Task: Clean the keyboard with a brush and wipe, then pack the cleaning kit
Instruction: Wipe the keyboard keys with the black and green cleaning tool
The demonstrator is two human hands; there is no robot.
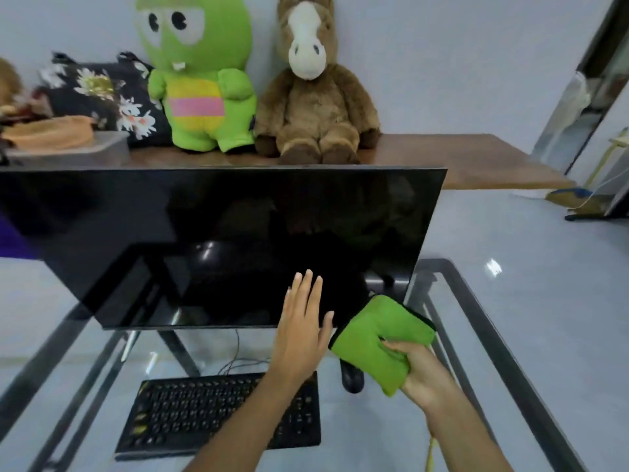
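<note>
A black keyboard (190,417) lies on the glass desk near the front edge. My left hand (303,321) is raised above it with flat, spread fingers, held in front of the lower edge of the dark monitor (218,243). My right hand (422,373) grips a green pouch (374,335) with a dark edge, lifted off the desk to the right of the monitor. A black mouse (352,378) sits partly hidden below the pouch. No brush is in sight.
The glass desk (483,321) has a dark metal frame. Behind the monitor a wooden shelf (476,158) carries a green plush toy (200,80), a brown plush horse (313,90) and a floral bag (102,93). Cables run behind the keyboard.
</note>
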